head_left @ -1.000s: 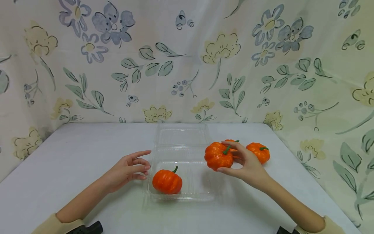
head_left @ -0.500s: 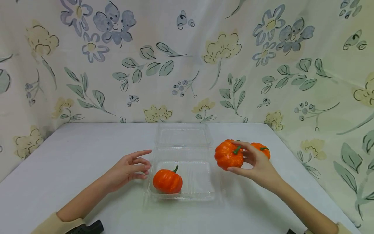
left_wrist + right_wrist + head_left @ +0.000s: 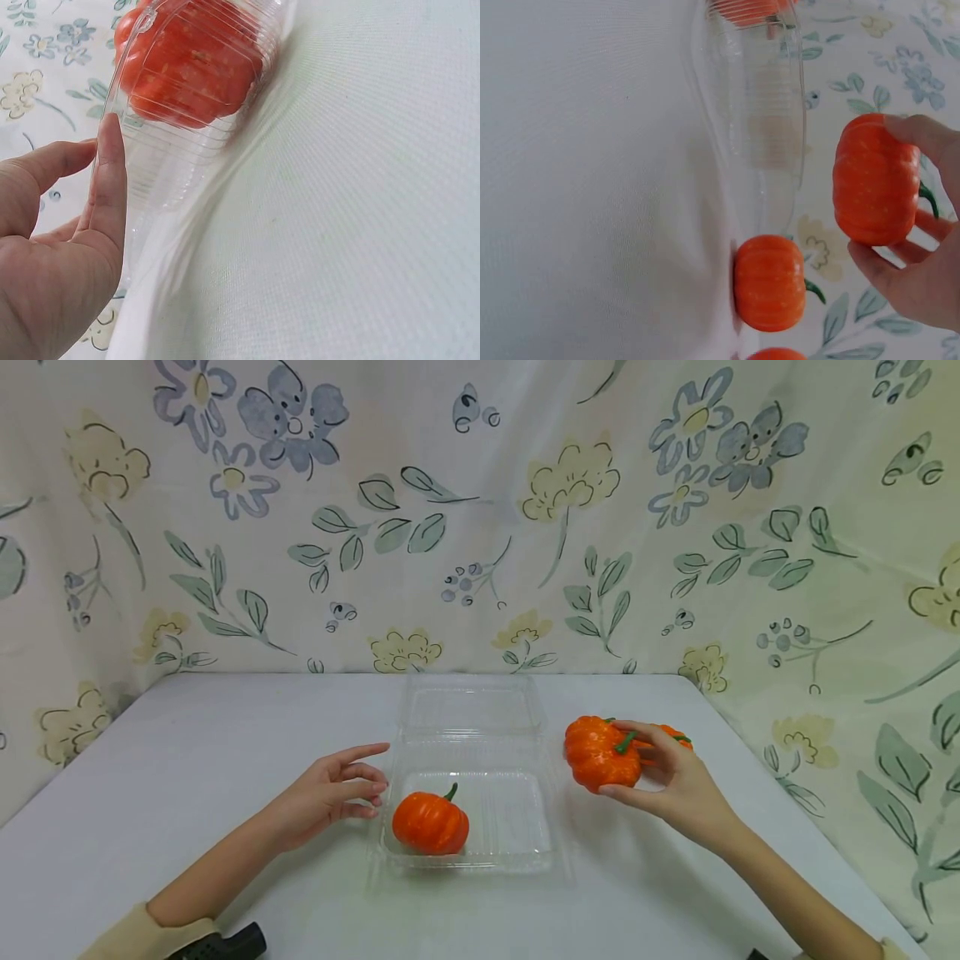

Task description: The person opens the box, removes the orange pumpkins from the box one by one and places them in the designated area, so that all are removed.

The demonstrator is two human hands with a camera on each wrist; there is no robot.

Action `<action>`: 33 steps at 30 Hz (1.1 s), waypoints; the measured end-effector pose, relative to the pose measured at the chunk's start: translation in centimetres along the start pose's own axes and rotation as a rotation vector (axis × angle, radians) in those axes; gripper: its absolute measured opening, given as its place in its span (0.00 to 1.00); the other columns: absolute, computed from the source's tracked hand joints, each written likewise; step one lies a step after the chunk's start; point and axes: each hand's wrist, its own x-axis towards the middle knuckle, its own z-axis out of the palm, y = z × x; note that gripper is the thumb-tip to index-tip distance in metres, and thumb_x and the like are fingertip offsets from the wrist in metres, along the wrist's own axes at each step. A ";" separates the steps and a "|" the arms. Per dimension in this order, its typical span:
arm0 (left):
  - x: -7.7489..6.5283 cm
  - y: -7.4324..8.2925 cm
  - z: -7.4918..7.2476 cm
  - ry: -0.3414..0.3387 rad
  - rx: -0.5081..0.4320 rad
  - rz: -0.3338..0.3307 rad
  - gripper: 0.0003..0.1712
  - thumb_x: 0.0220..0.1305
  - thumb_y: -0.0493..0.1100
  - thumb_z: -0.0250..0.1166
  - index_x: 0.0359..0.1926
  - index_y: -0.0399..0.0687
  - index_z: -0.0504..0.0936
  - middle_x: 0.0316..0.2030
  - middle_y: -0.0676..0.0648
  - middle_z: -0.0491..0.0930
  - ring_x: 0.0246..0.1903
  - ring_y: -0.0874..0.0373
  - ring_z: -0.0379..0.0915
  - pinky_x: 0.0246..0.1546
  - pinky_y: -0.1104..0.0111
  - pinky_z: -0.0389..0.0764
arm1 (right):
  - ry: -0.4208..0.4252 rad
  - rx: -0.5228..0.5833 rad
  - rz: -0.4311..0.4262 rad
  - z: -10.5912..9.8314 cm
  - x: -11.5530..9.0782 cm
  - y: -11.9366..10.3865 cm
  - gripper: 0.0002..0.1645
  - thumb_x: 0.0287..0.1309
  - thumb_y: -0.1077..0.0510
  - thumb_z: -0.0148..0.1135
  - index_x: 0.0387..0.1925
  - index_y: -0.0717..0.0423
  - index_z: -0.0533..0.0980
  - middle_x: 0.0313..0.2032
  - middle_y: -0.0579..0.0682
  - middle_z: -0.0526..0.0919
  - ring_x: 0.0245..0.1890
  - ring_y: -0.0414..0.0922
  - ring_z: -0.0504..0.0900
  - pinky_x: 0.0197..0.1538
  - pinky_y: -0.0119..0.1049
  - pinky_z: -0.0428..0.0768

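My right hand (image 3: pixel 682 793) grips an orange toy pumpkin (image 3: pixel 597 756) with a green stem, thumb and fingers on its opposite sides. It hangs to the right of the clear plastic clamshell box (image 3: pixel 517 862), raised off the table in the right wrist view. Inside the box's front left sits another pumpkin (image 3: pixel 430 823). My left hand (image 3: pixel 322 797) is at the box's left side with loosely extended fingers; in the left wrist view its fingertips (image 3: pixel 111 131) are at the box's rim, and touching is hard to tell.
Beyond the right hand, a pumpkin (image 3: pixel 681 734) stands on the white table (image 3: pixel 247 727), partly covered. The right wrist view shows a pumpkin (image 3: pixel 769 283) beside the box and part of another (image 3: pixel 776 354). The box's lid (image 3: pixel 471 706) lies folded back. A floral curtain (image 3: pixel 480 527) hangs behind.
My right hand has carried its pumpkin rightward, from the box's right edge to outside it, now covering more of the pumpkins behind. The left hand and the boxed pumpkin have stayed put.
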 end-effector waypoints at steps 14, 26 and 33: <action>0.1 -0.1 -0.1 -0.011 -0.005 0.010 0.43 0.77 0.39 0.63 0.83 0.36 0.51 0.48 0.44 0.82 0.43 0.55 0.81 0.48 0.65 0.89 | 0.011 -0.021 0.007 -0.7 -0.1 0.9 0.44 0.56 0.60 0.81 0.72 0.57 0.71 0.60 0.55 0.76 0.48 0.33 0.84 0.52 0.23 0.83; 0.0 -0.1 -0.1 -0.011 -0.001 0.007 0.43 0.77 0.39 0.62 0.83 0.36 0.51 0.48 0.44 0.82 0.44 0.55 0.81 0.48 0.65 0.89 | -0.003 -0.058 0.032 -0.9 0.2 1.6 0.44 0.56 0.58 0.81 0.72 0.56 0.72 0.65 0.58 0.75 0.55 0.55 0.85 0.53 0.21 0.81; 0.0 0.0 -0.1 -0.006 0.001 0.001 0.43 0.77 0.39 0.63 0.83 0.36 0.51 0.48 0.44 0.81 0.43 0.55 0.81 0.48 0.65 0.89 | -0.042 -0.039 0.076 -0.6 0.4 2.5 0.45 0.57 0.57 0.81 0.72 0.57 0.71 0.69 0.62 0.72 0.58 0.63 0.83 0.54 0.22 0.80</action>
